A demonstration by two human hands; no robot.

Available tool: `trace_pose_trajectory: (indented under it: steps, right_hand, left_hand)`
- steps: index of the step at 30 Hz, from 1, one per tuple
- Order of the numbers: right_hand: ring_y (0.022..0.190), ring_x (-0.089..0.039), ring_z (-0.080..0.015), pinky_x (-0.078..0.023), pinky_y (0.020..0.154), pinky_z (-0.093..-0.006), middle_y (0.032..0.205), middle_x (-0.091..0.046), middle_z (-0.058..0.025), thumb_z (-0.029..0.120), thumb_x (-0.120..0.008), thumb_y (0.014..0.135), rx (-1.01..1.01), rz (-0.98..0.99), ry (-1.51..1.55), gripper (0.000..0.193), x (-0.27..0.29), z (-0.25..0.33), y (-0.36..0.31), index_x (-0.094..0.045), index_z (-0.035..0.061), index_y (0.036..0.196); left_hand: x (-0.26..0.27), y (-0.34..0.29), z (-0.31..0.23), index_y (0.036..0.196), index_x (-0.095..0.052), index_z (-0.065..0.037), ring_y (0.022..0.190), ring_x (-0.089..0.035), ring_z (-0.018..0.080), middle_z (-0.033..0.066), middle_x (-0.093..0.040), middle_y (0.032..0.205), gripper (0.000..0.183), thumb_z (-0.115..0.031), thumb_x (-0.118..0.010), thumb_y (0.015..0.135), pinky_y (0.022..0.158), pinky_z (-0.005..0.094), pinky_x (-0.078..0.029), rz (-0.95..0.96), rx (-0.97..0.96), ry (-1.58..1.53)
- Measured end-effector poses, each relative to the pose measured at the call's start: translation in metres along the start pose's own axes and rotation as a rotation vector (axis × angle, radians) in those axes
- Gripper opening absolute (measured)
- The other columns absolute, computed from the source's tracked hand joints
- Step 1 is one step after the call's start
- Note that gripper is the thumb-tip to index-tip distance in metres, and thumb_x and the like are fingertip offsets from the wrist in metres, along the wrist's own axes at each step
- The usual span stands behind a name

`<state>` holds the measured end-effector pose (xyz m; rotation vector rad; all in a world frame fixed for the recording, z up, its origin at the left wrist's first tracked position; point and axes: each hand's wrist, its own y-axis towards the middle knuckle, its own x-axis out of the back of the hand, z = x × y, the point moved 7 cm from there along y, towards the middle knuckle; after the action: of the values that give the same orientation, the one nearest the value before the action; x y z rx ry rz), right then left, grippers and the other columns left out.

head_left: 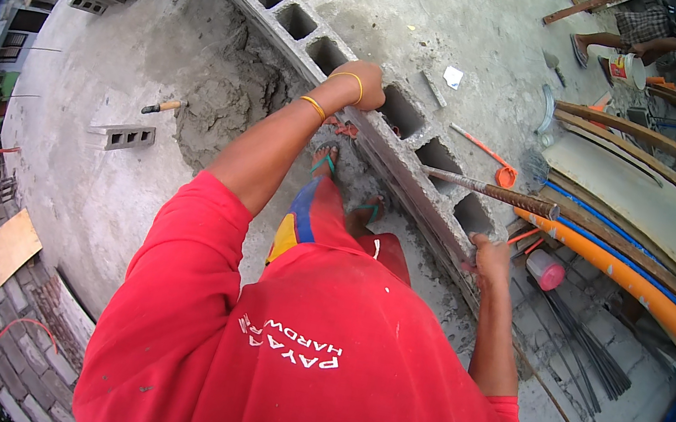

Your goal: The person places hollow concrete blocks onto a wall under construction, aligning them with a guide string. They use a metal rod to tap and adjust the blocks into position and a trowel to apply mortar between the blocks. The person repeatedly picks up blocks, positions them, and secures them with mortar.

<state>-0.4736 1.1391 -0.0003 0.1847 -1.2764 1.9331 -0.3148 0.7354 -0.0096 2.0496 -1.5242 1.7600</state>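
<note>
Both of my hands grip a grey concrete hollow block (392, 151) at the near end of a block row (311, 37). My left hand (359, 86) is closed over its far end, with yellow bands on the wrist. At the near end, my right hand (489, 260) has its fingers around the rim, partly hidden. Three open cells face up between the hands. A ribbed steel bar (517, 197) sticks up out of one cell. Whether the block rests fully on the course below cannot be made out.
Wet mortar (217, 108) lies left of the wall, near a wooden-handled tool (164, 107) and a loose hollow block (130, 137). Right of the wall are an orange-ended stick (504, 176), a trowel (554, 66), an orange pipe (628, 279) and planks. Another person's leg (604, 41) shows at upper right.
</note>
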Motion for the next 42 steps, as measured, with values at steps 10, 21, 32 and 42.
trace_pose_trajectory:
  steps: [10, 21, 32, 42]
  right_hand:
    - [0.063, -0.060, -0.0223, -0.054, 0.050, -0.0405, 0.085, -0.063, -0.0108, 0.019, -0.071, 0.081, -0.033, 0.016, 0.037, 0.032, -0.017, -0.035, 0.031, -0.065, -0.0077, 0.098]
    - [0.049, -0.049, -0.0155, -0.036, 0.045, -0.0365, 0.063, -0.057, -0.0067, 0.018, -0.074, 0.077, 0.083, -0.039, 0.145, 0.026, -0.026, -0.055, 0.034, -0.058, -0.0005, 0.067]
    - [0.055, -0.049, -0.0176, -0.040, 0.052, -0.0386, 0.062, -0.054, -0.0051, 0.019, -0.075, 0.075, 0.048, -0.123, 0.181, 0.030, -0.042, -0.071, 0.022, -0.053, 0.0020, 0.065]
    - [0.059, -0.056, -0.0215, -0.047, 0.060, -0.0417, 0.061, -0.058, -0.0111, 0.022, -0.075, 0.072, 0.022, -0.159, 0.093, 0.032, -0.043, -0.089, 0.042, -0.057, -0.0033, 0.064]
  left_hand:
    - [0.001, -0.012, -0.007, 0.102, -0.075, -0.002, 0.107, -0.069, 0.0351, 0.0210, -0.072, 0.111, 0.034, -0.026, -0.064, 0.080, 0.092, 0.0442, -0.054, 0.018, 0.063, 0.072]
    - [-0.007, 0.000, -0.020, 0.105, -0.075, -0.004, 0.105, -0.070, 0.0359, 0.0202, -0.072, 0.111, 0.032, -0.019, -0.063, 0.079, 0.092, 0.0437, -0.054, -0.007, 0.086, 0.147]
    - [-0.013, 0.018, -0.023, 0.098, -0.073, 0.001, 0.102, -0.069, 0.0392, 0.0251, -0.071, 0.107, 0.036, -0.028, -0.064, 0.080, 0.092, 0.0451, -0.055, -0.031, 0.004, 0.207]
    - [-0.029, 0.017, -0.008, 0.102, -0.072, 0.000, 0.104, -0.069, 0.0372, 0.0229, -0.071, 0.107, 0.036, -0.031, -0.065, 0.082, 0.091, 0.0450, -0.055, 0.003, 0.053, 0.184]
